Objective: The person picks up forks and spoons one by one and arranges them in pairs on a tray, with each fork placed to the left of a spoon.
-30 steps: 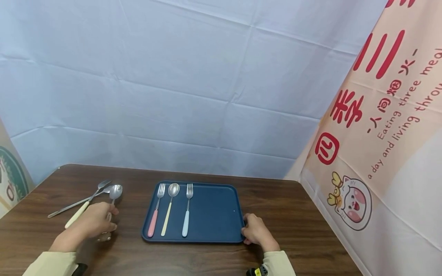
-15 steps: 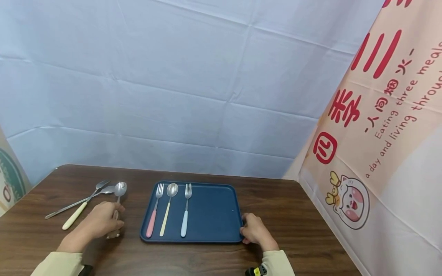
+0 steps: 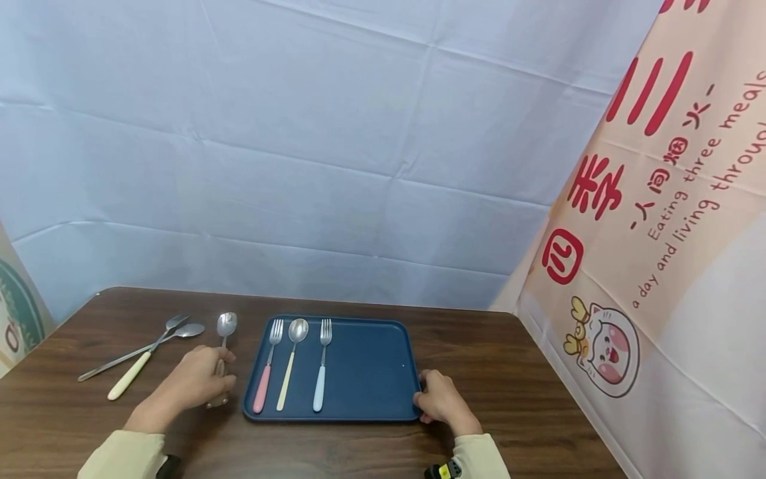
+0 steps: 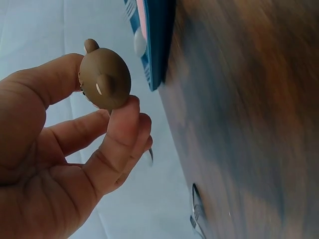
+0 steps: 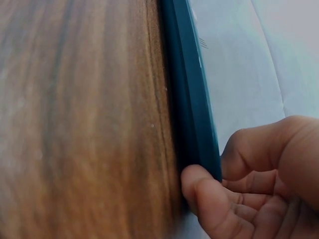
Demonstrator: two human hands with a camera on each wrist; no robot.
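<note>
My left hand [image 3: 193, 380] pinches a spoon [image 3: 227, 324] by its handle, bowl pointing away, just left of the tray. In the left wrist view the handle's end is a brown rounded knob [image 4: 105, 74] with small bumps, between thumb and fingers. My right hand [image 3: 444, 400] grips the near right corner of a dark blue tray [image 3: 368, 372]; in the right wrist view thumb and fingers pinch its rim [image 5: 202, 109]. On the tray's left half lie a pink-handled fork [image 3: 263, 382], a spoon with a cream handle [image 3: 287, 379] and a light-blue-handled fork [image 3: 320, 382], side by side.
On the table's left, a cream-handled fork [image 3: 129, 376] crosses a plain metal spoon [image 3: 120, 360]. The dark wooden table [image 3: 479, 359] backs onto a pale cloth [image 3: 299, 166]. A printed cloth [image 3: 658, 233] hangs along the right side.
My left hand has moved right with the spoon, away from the crossed fork and spoon and closer to the tray. The right hand stays on the tray's corner.
</note>
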